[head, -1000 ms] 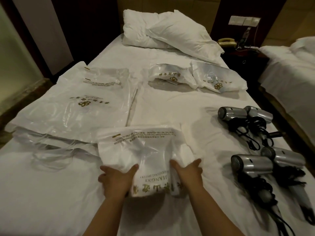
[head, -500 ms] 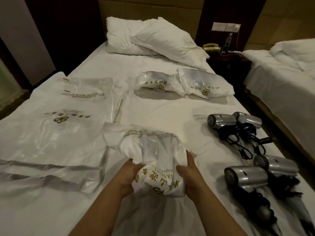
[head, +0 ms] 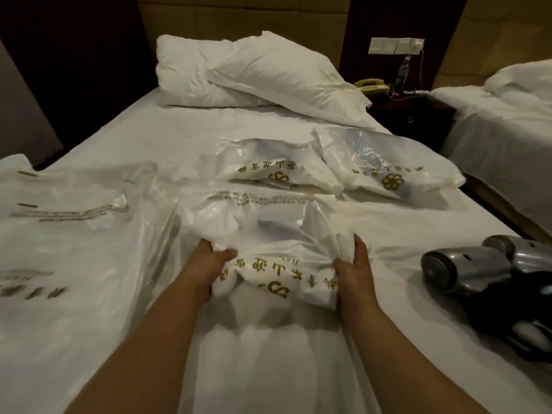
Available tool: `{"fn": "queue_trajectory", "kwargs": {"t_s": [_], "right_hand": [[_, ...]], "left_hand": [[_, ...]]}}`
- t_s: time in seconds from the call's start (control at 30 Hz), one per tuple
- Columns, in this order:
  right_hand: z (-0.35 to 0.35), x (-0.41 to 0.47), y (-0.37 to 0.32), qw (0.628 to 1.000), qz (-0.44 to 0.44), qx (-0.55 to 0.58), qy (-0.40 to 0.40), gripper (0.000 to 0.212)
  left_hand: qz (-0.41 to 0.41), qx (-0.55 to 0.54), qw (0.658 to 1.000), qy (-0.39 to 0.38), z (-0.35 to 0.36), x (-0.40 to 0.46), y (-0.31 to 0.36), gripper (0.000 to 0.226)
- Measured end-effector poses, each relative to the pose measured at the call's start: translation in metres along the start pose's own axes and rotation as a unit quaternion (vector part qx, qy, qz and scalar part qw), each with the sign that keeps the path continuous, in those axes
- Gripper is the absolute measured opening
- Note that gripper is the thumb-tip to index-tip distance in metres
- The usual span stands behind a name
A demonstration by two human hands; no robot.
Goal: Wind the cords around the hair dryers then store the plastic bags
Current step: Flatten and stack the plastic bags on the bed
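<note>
Bunching up the plastic bag [head: 268, 234] right now, roughly mid-mattress on the bed [head: 179, 130], a little nearer me than the two already-scrunched bags [head: 277, 171] that lie toward the pillows [head: 254, 76]. My left hand [head: 209, 264] has its fingers curled into a wad of film at one end, and my right hand [head: 355, 267] is clenched around the other end, so the bag is gripped on both sides with the gold lettering stretched between.

What worries me: this film is thin, glossy and slippery, all crinkles and air pockets. If I squeeze without letting air out it'll probably puff back open the moment I let go, I reckon. Pull the two ends apart too hard and it could tear along the printed strip.

The flat bags [head: 74, 234] spread toward the bed's left edge overlap the one I'm holding, so dragging it might pull them along too. Toward the right edge lie the hair dryers [head: 478, 270], smooth silver barrels with black cords bundled against them; a bag corner could snag there.
</note>
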State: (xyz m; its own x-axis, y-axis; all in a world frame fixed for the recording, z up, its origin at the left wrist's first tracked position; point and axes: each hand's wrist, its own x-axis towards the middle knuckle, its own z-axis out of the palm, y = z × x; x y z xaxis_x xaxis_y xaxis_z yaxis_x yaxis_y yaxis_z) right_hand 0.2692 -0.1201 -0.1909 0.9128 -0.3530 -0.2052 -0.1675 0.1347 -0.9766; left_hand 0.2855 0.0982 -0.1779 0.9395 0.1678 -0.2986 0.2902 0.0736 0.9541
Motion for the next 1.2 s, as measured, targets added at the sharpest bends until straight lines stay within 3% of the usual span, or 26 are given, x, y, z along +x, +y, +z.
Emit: {"fn": "queue_trajectory", "kwargs": {"t_s": [0.13,0.23,0.37,0.43,0.47,0.5,0.57,0.6,0.63,0.7,0.77,0.9,1.07,1.13,1.2], "right_hand": [[0.011,0.027,0.003,0.997,-0.040,-0.057,0.029,0.064],[0.009,0.023,0.006,0.987,-0.057,-0.137,0.062,0.063],[0.003,-0.003,0.006,0.956,-0.093,-0.267,0.072,0.062],[-0.008,-0.028,0.009,0.914,-0.119,-0.383,0.069,0.064],[-0.015,-0.040,0.013,0.881,-0.136,-0.450,0.058,0.064],[-0.020,-0.053,0.015,0.843,-0.162,-0.511,0.034,0.064],[-0.022,-0.073,0.020,0.772,-0.192,-0.604,-0.053,0.067],[-0.021,-0.080,0.022,0.746,-0.179,-0.634,-0.098,0.069],[-0.021,-0.087,0.021,0.727,-0.150,-0.655,-0.138,0.069],[-0.023,-0.103,0.011,0.727,-0.084,-0.659,-0.170,0.066],[-0.019,-0.123,0.003,0.730,-0.082,-0.653,-0.184,0.062],[0.011,-0.183,-0.006,0.709,-0.181,-0.634,-0.252,0.061],[0.062,-0.268,0.008,0.733,-0.189,-0.546,-0.358,0.060],[0.081,-0.292,0.018,0.771,-0.141,-0.488,-0.386,0.056],[0.098,-0.309,0.027,0.818,-0.073,-0.438,-0.365,0.048]], "left_hand": [[0.064,-0.026,0.996,0.048,0.001,0.027,-0.002,0.066],[0.062,-0.001,0.991,0.121,-0.003,0.027,-0.013,0.075],[0.057,0.165,0.963,0.207,-0.007,-0.004,-0.016,0.079],[0.032,0.353,0.909,0.218,-0.013,-0.033,-0.007,0.090],[0.061,0.462,0.858,0.215,-0.017,-0.044,-0.009,0.088],[0.144,0.542,0.800,0.211,-0.021,-0.054,-0.013,0.080],[0.299,0.627,0.707,0.129,-0.022,-0.071,-0.022,0.059],[0.310,0.677,0.665,0.057,-0.021,-0.080,-0.022,0.057],[0.269,0.706,0.655,-0.002,-0.021,-0.090,-0.022,0.057],[0.158,0.720,0.675,-0.049,-0.026,-0.115,-0.021,0.056],[0.176,0.708,0.683,-0.048,-0.033,-0.141,-0.020,0.057],[0.187,0.694,0.694,-0.051,-0.056,-0.205,-0.021,0.064],[0.134,0.701,0.700,0.024,-0.128,-0.258,-0.030,0.069],[0.095,0.700,0.705,0.059,-0.163,-0.269,-0.030,0.070],[0.036,0.695,0.711,0.100,-0.200,-0.274,-0.033,0.067]]}}
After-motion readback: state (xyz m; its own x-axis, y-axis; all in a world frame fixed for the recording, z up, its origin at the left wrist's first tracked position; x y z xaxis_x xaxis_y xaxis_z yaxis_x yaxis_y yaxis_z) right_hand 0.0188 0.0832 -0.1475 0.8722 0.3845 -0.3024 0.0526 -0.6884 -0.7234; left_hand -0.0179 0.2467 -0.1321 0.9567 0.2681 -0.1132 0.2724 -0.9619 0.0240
